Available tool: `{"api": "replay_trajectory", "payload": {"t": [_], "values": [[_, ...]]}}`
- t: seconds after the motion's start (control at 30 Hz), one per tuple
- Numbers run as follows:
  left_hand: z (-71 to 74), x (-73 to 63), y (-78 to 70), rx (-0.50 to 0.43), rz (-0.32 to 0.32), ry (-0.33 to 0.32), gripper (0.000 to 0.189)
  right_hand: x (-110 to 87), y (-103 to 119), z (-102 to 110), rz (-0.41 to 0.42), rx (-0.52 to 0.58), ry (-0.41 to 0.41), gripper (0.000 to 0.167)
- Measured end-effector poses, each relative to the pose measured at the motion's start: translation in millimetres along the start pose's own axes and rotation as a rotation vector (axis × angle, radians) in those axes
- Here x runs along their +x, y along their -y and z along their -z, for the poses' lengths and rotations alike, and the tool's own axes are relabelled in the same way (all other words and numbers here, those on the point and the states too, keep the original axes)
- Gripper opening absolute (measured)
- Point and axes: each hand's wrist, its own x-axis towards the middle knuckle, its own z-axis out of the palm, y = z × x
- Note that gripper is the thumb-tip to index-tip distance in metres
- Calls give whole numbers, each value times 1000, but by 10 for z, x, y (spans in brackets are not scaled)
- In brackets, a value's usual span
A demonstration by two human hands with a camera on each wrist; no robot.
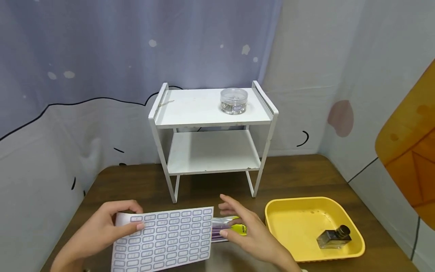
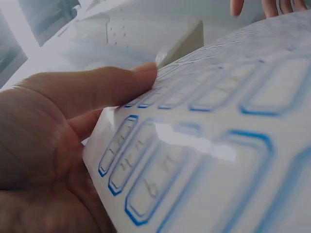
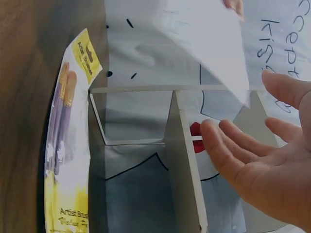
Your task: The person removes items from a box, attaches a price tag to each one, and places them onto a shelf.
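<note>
A white sheet of blue-bordered label stickers (image 1: pixel 166 238) is pinched at its upper left corner by my left hand (image 1: pixel 102 230), thumb on the printed face. Handwritten marks show on some labels of the sticker sheet (image 2: pixel 146 170) in the left wrist view. My right hand (image 1: pixel 246 232) is held just off the sheet's right edge, fingers spread and nothing between them. Behind the sheet, partly covered by it, lies a pack of artist brushes (image 1: pixel 219 230) on the table. The right wrist view shows the brush pack (image 3: pixel 68 145) in its clear and yellow packaging.
A white two-tier shelf (image 1: pixel 214 151) stands at the back of the brown table (image 1: pixel 129 181). On its top sits a clear round jar (image 1: pixel 233 101) with a small label. To the right, a yellow tray (image 1: pixel 292 226) holds a dark-capped glass bottle (image 1: pixel 334 238).
</note>
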Motion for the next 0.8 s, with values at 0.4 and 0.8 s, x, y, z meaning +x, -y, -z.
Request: {"api": "replay_trajectory", "payload": {"t": [0.4,0.8], "values": [[-507,463,-135,-132,107,-62,21,-88,-37,41,-79,169,-27,83],[-603,476,-31,-288,52,-69,66,-136,-107,212,-97,253,-130,82]]}}
